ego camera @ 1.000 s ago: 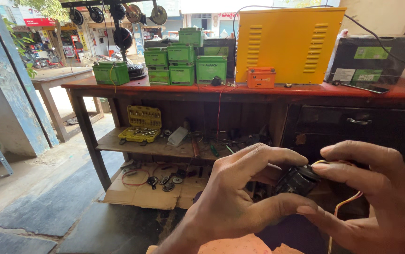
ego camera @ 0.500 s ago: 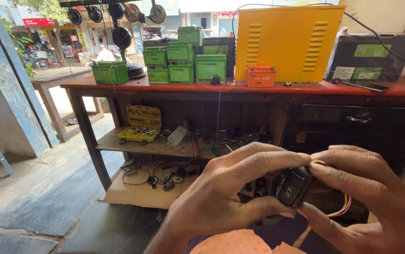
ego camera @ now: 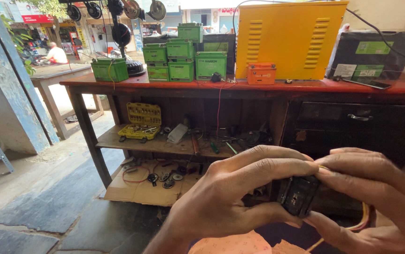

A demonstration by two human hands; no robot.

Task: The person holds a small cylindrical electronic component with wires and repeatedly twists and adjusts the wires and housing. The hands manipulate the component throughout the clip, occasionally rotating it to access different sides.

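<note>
The black part (ego camera: 299, 195) sits pinched between your left hand (ego camera: 230, 197) and right hand (ego camera: 376, 197), both clamped on it, below the counter (ego camera: 268, 87) with its green boxes (ego camera: 183, 59).

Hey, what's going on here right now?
A person holds a small black part between both hands, the left hand pinching it from one side and the right hand from the other. Thin wires trail from it under the right hand. Ahead stands a wooden workbench carrying green batteries, a yellow metal box and a small orange battery. An open yellow tool case sits on its lower shelf.
</note>
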